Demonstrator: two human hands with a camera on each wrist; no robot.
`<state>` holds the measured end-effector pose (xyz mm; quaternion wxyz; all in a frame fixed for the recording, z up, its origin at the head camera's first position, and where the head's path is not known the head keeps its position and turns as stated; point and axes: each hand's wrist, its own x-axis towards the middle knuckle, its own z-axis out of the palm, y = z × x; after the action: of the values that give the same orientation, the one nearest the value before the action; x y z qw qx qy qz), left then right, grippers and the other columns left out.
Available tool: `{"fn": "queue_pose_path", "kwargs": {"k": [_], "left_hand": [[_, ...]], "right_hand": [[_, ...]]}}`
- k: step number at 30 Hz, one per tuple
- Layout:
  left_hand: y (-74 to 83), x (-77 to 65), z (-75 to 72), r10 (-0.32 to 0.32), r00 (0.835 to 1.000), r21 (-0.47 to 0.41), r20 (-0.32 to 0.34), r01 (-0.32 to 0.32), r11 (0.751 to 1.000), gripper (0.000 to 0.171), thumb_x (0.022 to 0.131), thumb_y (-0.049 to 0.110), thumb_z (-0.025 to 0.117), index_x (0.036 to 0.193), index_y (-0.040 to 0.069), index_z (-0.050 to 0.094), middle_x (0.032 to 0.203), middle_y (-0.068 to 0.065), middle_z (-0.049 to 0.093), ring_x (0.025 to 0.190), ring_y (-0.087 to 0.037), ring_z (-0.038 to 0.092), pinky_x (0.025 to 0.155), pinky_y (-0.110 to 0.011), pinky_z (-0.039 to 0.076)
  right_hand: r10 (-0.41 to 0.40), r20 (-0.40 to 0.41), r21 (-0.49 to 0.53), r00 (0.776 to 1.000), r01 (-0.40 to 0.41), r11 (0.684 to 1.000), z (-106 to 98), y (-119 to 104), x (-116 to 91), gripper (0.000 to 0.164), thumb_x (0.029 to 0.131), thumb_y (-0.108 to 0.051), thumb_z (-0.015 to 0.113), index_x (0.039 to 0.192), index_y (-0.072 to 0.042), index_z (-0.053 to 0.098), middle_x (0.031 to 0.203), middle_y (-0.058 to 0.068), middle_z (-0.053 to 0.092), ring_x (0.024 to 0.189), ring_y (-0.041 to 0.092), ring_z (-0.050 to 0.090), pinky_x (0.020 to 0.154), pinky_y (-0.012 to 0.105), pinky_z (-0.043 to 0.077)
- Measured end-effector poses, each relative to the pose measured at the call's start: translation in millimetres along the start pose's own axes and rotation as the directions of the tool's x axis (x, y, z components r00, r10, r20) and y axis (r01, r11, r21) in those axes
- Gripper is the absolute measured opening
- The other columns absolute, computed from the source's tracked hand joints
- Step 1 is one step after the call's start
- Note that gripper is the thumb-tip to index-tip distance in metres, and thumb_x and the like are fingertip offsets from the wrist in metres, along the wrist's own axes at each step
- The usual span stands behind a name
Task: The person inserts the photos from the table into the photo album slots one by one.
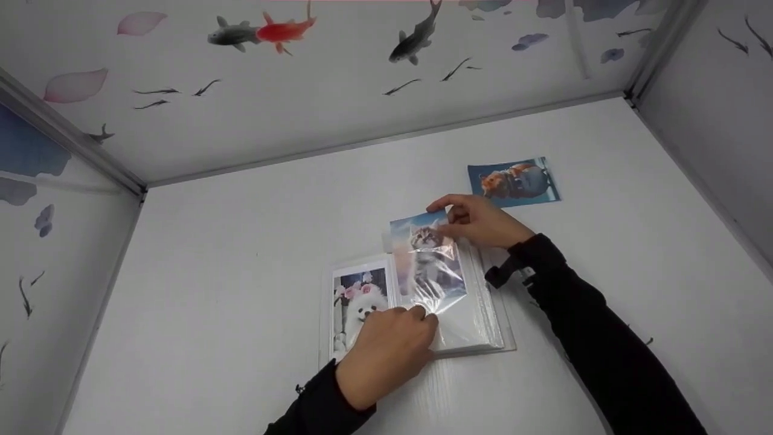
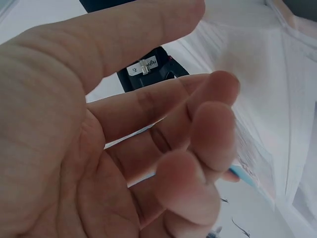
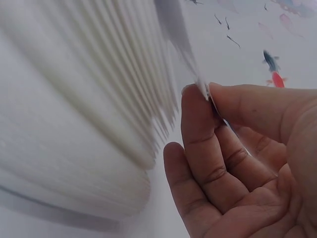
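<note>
Kitten print held partway into album pocket

The kitten print [image 1: 423,266] is pinched near its top edge by the right grip [image 1: 483,222], with thumb and fingers closed on the thin sheet. Its lower part is covered by the clear pocket [image 1: 456,326] just below that grip, while its top juts past the page. The left grip [image 1: 389,350] is placed lower and to the left, over the near part of the photo album [image 1: 509,342]; its fingers are loosely bent, a gap is left to the thumb, and nothing is seen held. Whether the film is pressed by its fingertips cannot be told.

The step in hand is judged to be the insertion of the print. A straight push toward the left grip seems called for, with the pocket kept flat and the corners guided.

Farther out, a white dog print [image 1: 362,302] is partly hidden by the left grip, and a furry brown animal print [image 1: 516,181] is laid on the counter [image 1: 229,260] just beyond the right grip.

Counted: three prints, one open album, two facing pages, two hands.
</note>
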<state>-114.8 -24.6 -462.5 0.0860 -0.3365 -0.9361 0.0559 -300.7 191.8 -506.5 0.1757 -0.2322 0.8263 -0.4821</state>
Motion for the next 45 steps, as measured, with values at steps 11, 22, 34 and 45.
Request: {"fn": "queue_pose_path", "kwargs": {"k": [11, 22, 34, 45], "left_hand": [[-0.3, 0.2, 0.5, 0.000, 1.000, -0.022, 0.025, 0.001, 1.000, 0.031, 0.074, 0.041, 0.085, 0.075, 0.017, 0.064, 0.068, 0.005, 0.060, 0.048, -0.011, 0.051, 0.036, -0.028, 0.032], [-1.5, 0.3, 0.2, 0.016, 1.000, -0.032, 0.019, -0.015, 0.999, 0.032, 0.074, 0.042, 0.085, 0.080, 0.016, 0.068, 0.072, 0.004, 0.063, 0.051, -0.012, 0.055, 0.039, -0.029, 0.036], [-1.5, 1.3, 0.7, 0.009, 0.999, -0.068, 0.046, -0.006, 0.998, 0.032, 0.075, 0.040, 0.085, 0.085, 0.014, 0.070, 0.076, 0.004, 0.066, 0.054, -0.013, 0.058, 0.040, -0.029, 0.039], [-2.2, 1.3, 2.3, 0.015, 0.998, -0.064, 0.063, -0.011, 0.998, 0.030, 0.078, 0.040, 0.083, 0.085, 0.015, 0.069, 0.076, 0.004, 0.065, 0.056, -0.012, 0.061, 0.041, -0.028, 0.042]], "right_hand": [[-0.029, 0.025, -0.020, 0.999, 0.029, 0.999, 0.8, 1.2, 0.9, 0.031, 0.096, -0.027, 0.068, 0.127, -0.024, 0.066, 0.088, 0.005, 0.068, 0.079, 0.019, 0.061, 0.076, 0.028, 0.048], [-0.053, 0.046, -0.014, 0.998, 0.054, 0.998, -0.6, 1.5, 0.5, 0.028, 0.097, -0.026, 0.068, 0.125, -0.020, 0.068, 0.091, 0.008, 0.072, 0.080, 0.023, 0.062, 0.073, 0.025, 0.045], [-0.023, 0.031, -0.021, 0.999, 0.024, 0.999, 1.0, 3.9, 2.5, 0.021, 0.101, -0.024, 0.062, 0.118, -0.020, 0.072, 0.107, 0.005, 0.073, 0.085, 0.018, 0.059, 0.075, 0.024, 0.047], [-0.087, 0.050, -0.015, 0.995, 0.087, 0.996, 2.4, 2.6, 2.5, 0.018, 0.099, -0.024, 0.065, 0.111, -0.016, 0.075, 0.109, 0.003, 0.075, 0.092, 0.016, 0.060, 0.079, 0.022, 0.046]]}}
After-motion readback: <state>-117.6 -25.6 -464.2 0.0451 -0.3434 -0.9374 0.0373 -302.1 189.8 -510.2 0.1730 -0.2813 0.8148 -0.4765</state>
